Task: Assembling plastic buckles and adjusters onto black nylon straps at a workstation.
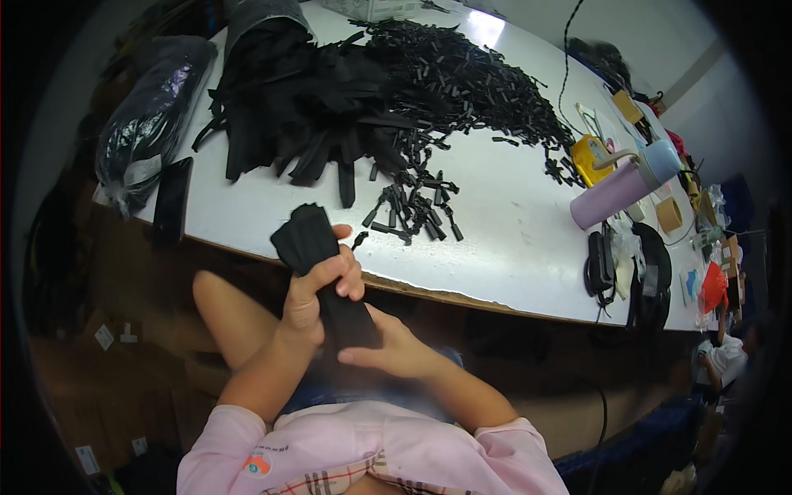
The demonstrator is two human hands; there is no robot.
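A bundle of black fabric strips (304, 235) is held over my lap, just in front of the table edge. My left hand (318, 293) is closed around its middle, thumb across the front. At its lower end, my right hand (400, 348) grips with the thumb in front, its fingers partly hidden behind the cloth. Beside my left fingertips is a small black zip pull (360, 240); whether it hangs from the bundle or lies at the table edge I cannot tell. More black pulls (425, 216) lie loose on the white table just beyond my hands.
The white table (503, 223) carries a heap of black strips (289, 107) and a large spread of small black pulls (487, 82). A plastic-wrapped black pack (157, 115) and a phone (172, 200) lie left. At right are a lilac bottle (610, 198) and tape rolls (669, 214).
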